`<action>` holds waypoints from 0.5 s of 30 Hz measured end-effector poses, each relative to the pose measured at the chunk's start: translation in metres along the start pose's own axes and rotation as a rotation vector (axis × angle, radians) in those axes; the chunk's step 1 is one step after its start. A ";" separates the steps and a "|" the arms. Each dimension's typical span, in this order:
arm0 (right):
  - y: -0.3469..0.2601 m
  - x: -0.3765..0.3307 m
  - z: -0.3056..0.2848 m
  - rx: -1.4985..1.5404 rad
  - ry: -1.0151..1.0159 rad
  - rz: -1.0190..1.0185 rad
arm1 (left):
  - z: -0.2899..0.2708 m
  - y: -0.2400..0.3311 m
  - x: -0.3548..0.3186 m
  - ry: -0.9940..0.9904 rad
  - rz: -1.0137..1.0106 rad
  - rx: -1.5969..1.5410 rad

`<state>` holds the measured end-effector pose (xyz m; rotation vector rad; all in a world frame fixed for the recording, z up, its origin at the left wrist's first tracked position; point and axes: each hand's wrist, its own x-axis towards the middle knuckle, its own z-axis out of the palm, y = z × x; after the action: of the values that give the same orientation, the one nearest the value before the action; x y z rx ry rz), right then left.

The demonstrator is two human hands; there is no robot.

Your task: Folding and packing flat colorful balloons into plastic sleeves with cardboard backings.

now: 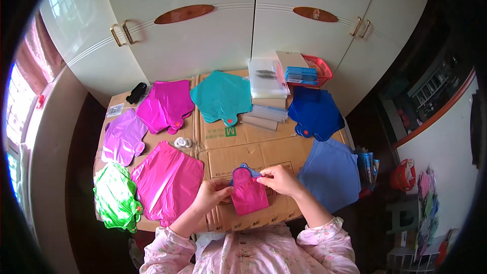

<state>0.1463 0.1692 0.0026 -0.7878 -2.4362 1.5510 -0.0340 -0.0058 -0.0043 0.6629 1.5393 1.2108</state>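
Note:
Close in front of me, a folded magenta sheet (pixel 249 198), shiny like a flat foil balloon with a rounded tab at its top, is held between both hands. A blue edge (pixel 244 166) shows behind that tab. My left hand (pixel 213 194) pinches its left side, thumb and fingers closed. My right hand (pixel 278 179) grips the upper right corner between thumb and fingertips. Left of my left hand lies a pink pile of sheets (pixel 168 180). Right of my right hand lies a light blue pile (pixel 331 175).
Flattened cardboard (pixel 213 155) covers the table. Around its rim are green (pixel 116 193), lilac (pixel 123 134), purple (pixel 165 104), teal (pixel 221 96) and dark blue piles (pixel 315 113). Clear plastic sleeves (pixel 268 78), a red basket (pixel 324 71) and a white coil (pixel 183 142) lie farther back. White cabinets (pixel 203 45) stand behind.

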 end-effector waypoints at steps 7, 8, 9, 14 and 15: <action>-0.001 0.018 0.000 -0.209 0.049 -0.165 | -0.011 0.011 0.017 0.103 0.305 0.642; 0.001 0.021 0.001 -0.238 0.055 -0.206 | -0.012 0.008 0.019 0.103 0.325 0.664; 0.004 0.023 0.001 -0.266 0.060 -0.244 | -0.012 0.006 0.020 0.102 0.341 0.684; 0.017 0.025 0.006 -0.311 0.086 -0.423 | -0.007 0.004 0.013 0.120 0.597 0.907; 0.019 0.024 0.007 -0.329 0.101 -0.457 | -0.005 0.003 0.011 0.126 0.677 0.999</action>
<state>0.1301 0.1818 -0.0205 -0.3005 -2.5866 0.9413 -0.0426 0.0029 -0.0061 1.9002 2.0904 0.8676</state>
